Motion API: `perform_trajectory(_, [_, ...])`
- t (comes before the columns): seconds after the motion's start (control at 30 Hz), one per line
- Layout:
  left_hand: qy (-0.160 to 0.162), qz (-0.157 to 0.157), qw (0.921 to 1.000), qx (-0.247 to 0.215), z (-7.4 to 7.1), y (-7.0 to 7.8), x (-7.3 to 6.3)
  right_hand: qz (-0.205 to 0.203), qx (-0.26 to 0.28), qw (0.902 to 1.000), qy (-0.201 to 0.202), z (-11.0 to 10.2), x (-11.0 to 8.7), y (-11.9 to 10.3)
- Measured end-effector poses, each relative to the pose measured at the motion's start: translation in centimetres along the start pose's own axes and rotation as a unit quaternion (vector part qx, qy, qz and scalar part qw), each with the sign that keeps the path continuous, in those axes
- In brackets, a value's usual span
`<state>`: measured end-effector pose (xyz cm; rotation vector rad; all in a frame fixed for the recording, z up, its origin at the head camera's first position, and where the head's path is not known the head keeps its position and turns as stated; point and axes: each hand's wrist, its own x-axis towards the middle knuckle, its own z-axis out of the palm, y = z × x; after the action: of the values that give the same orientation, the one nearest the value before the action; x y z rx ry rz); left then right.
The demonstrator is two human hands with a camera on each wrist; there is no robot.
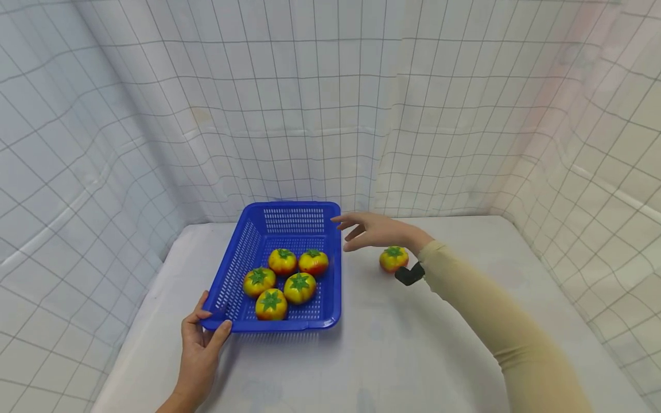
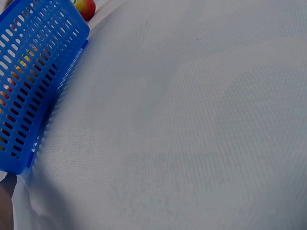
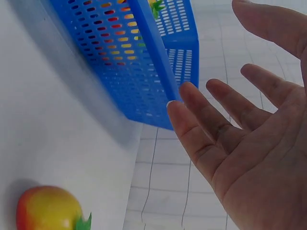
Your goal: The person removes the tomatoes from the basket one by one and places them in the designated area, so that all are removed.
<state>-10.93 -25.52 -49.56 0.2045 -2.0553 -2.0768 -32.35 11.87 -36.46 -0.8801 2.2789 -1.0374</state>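
Note:
A blue plastic basket [image 1: 335, 287] with slotted walls holds several yellow-red fruits [image 1: 271, 304] with green star-shaped leaf caps. My left hand [image 1: 198, 350] grips its near left corner, thumb on the front rim and fingers at the left side. In the left wrist view only a sliver of that hand [image 2: 6, 203] shows below the basket wall [image 2: 29, 86]. My right hand [image 1: 374, 230] hovers by the basket's right rim, fingers spread and holding nothing. Another such fruit [image 1: 393, 259] lies on the table beneath the right wrist, partly hidden; the right wrist view shows it too [image 3: 48, 211].
A white cloth covers the table [image 1: 372, 355]. Grid-patterned white curtains [image 1: 330, 103] hang behind it and along both sides. A small black piece [image 1: 409, 274] is at the right wrist, beside the cuff of the beige sleeve [image 1: 490, 315].

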Motion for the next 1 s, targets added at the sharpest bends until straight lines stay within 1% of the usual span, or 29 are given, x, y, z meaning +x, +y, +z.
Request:
perform_trajectory(0.2, [-0.005,0.014,0.9999,-0.004,-0.1,-0.1,0.0,-0.006,-0.015,0.9998,-0.012,0.8,1.6,-1.3])
perform_trajectory(0.4, [-0.005,0.041,0.9992,-0.003,-0.2,-0.3,0.1,-0.005,-0.037,0.999,-0.023,1.5,3.4,-2.7])
perform_trajectory(0.57, [-0.009,0.052,0.9985,0.012,-0.3,-0.5,0.2,-0.009,-0.031,0.9987,-0.039,2.2,4.6,-3.4])
perform_trajectory(0.67, [-0.015,0.053,0.9983,0.019,-0.5,-0.5,0.2,-0.009,-0.022,0.9986,-0.048,2.6,5.2,-3.8])
perform_trajectory(0.77, [-0.021,0.05,0.9984,0.016,-0.6,-0.4,0.2,-0.009,-0.018,0.9984,-0.054,3.0,5.8,-4.1])
perform_trajectory(1.0, [-0.022,0.035,0.999,0.014,-0.6,-0.2,0.2,-0.011,-0.007,0.9976,-0.068,3.6,7.2,-4.6])
